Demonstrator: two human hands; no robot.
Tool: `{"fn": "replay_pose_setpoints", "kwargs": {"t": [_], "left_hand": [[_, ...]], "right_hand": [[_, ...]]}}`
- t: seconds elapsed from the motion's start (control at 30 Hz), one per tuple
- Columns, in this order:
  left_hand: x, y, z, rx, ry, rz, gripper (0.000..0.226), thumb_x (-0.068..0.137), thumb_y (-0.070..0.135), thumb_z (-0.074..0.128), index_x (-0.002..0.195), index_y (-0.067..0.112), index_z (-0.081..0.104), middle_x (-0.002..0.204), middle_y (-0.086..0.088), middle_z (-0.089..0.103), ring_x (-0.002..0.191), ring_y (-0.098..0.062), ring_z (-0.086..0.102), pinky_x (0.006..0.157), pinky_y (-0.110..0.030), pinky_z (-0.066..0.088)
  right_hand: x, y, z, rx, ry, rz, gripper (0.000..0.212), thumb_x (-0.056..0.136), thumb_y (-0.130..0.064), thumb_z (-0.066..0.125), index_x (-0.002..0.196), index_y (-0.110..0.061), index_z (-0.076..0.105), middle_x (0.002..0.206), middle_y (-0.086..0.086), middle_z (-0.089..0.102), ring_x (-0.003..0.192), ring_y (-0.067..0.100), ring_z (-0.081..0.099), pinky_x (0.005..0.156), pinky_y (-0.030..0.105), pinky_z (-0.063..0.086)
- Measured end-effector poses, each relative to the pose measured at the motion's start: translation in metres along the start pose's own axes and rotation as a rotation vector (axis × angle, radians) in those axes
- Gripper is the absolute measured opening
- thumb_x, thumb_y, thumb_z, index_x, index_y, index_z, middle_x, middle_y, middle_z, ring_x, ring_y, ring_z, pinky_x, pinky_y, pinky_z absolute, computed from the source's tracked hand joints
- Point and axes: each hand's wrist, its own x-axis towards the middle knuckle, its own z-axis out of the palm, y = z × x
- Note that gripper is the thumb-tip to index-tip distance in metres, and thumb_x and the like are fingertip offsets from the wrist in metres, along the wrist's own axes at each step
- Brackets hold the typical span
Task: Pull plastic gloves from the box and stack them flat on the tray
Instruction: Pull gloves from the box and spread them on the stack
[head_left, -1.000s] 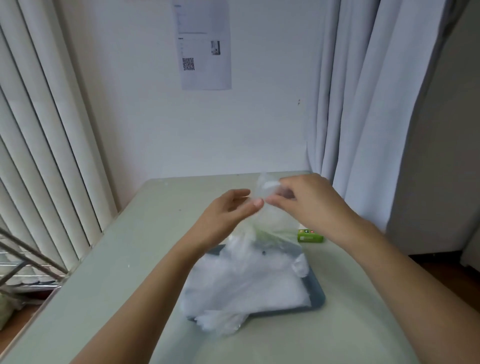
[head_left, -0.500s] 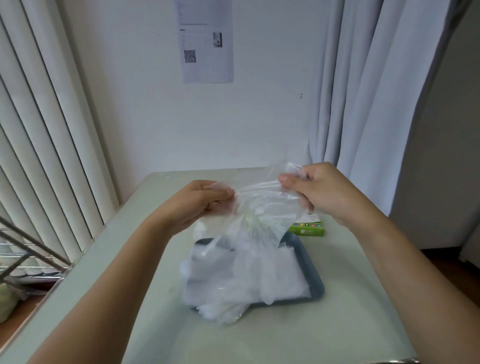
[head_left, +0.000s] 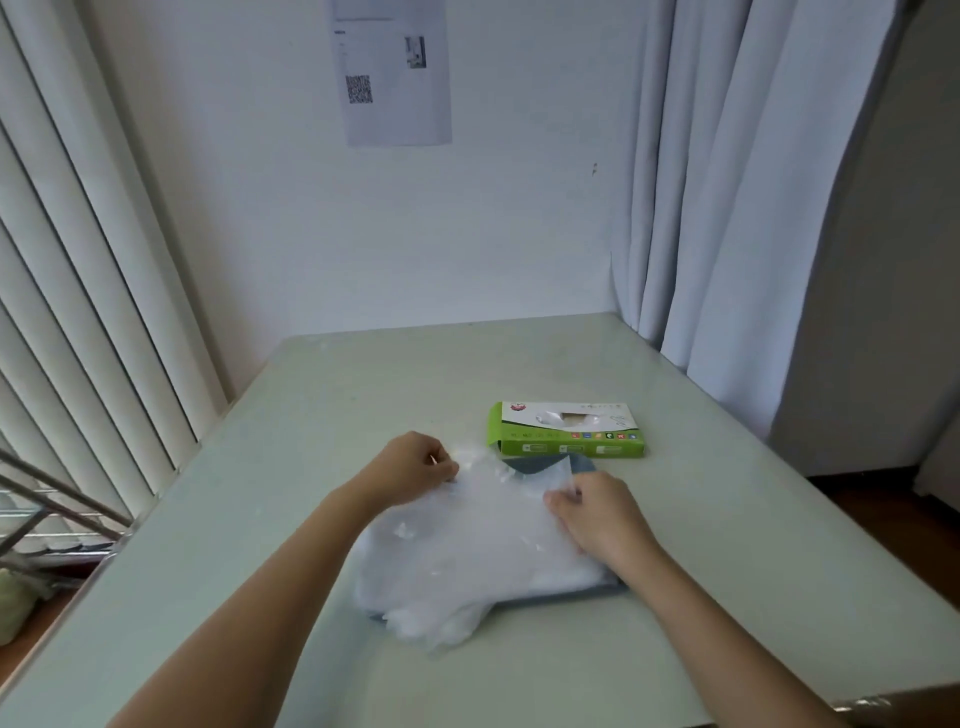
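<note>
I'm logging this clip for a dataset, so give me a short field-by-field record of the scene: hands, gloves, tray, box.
left hand: pinches the far left edge of the top glove
right hand: pinches the same glove's far right edge
top glove: clear plastic, spread low over the glove pile
glove pile: on the tray, spilling past its near left edge
tray: blue-grey, mostly covered; far corner and near right rim show
box: green, just behind the tray, plastic showing in its top opening
table: pale green
</note>
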Motion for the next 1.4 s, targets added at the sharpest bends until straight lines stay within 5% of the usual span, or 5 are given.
{"fn": "replay_pose_setpoints", "kwargs": {"t": [0.4, 0.73, 1.0, 1.2, 1.4], "left_hand": [[-0.019, 0.022, 0.013, 0.438, 0.443, 0.059, 0.032, 0.097, 0.029, 0.046, 0.125, 0.014, 0.053, 0.122, -0.005, 0.056, 0.112, -0.023, 0.051, 0.089, -0.030, 0.041], [-0.043, 0.033, 0.077, 0.495, -0.235, 0.278, 0.058, 0.105, 0.038, 0.022, 0.154, 0.010, 0.010, 0.162, -0.006, 0.008, 0.149, -0.020, 0.006, 0.120, -0.034, 0.005], [-0.039, 0.008, 0.085, 0.511, -0.215, 0.262, 0.065, 0.100, 0.053, 0.020, 0.155, 0.023, -0.001, 0.162, 0.004, -0.007, 0.148, -0.016, -0.009, 0.118, -0.044, -0.003], [-0.038, 0.006, 0.086, 0.527, -0.184, 0.295, 0.067, 0.101, 0.052, 0.021, 0.155, 0.019, -0.002, 0.162, 0.002, -0.004, 0.148, -0.015, -0.007, 0.119, -0.042, -0.002], [-0.042, -0.002, 0.076, 0.553, -0.254, 0.217, 0.094, 0.084, 0.075, 0.018, 0.153, 0.017, -0.011, 0.161, 0.000, -0.015, 0.147, -0.012, -0.013, 0.119, -0.039, -0.007]], "right_hand": [[0.001, 0.010, 0.014, -0.256, 0.042, -0.012, 0.024, 0.097, -0.033, 0.045, 0.083, -0.014, 0.044, 0.103, 0.011, 0.063, 0.098, 0.032, 0.058, 0.067, 0.030, 0.035], [0.002, 0.013, 0.019, -0.344, 0.053, -0.026, 0.036, 0.100, -0.032, 0.040, 0.127, -0.010, 0.047, 0.120, 0.011, 0.062, 0.110, 0.030, 0.057, 0.082, 0.031, 0.045], [0.000, 0.012, 0.012, -0.244, 0.312, -0.368, 0.049, 0.093, -0.011, 0.055, 0.139, -0.008, 0.039, 0.143, 0.009, 0.041, 0.132, 0.026, 0.038, 0.107, 0.030, 0.033], [-0.003, 0.011, 0.016, -0.119, -0.434, -0.461, 0.056, 0.103, -0.028, 0.036, 0.153, -0.028, 0.011, 0.159, -0.011, 0.017, 0.144, 0.007, 0.021, 0.115, 0.023, 0.019], [0.012, 0.024, -0.003, -0.489, -0.607, -0.456, 0.095, 0.088, -0.064, 0.046, 0.152, -0.020, -0.009, 0.159, -0.006, -0.017, 0.146, 0.008, -0.014, 0.119, 0.027, -0.003]]}}
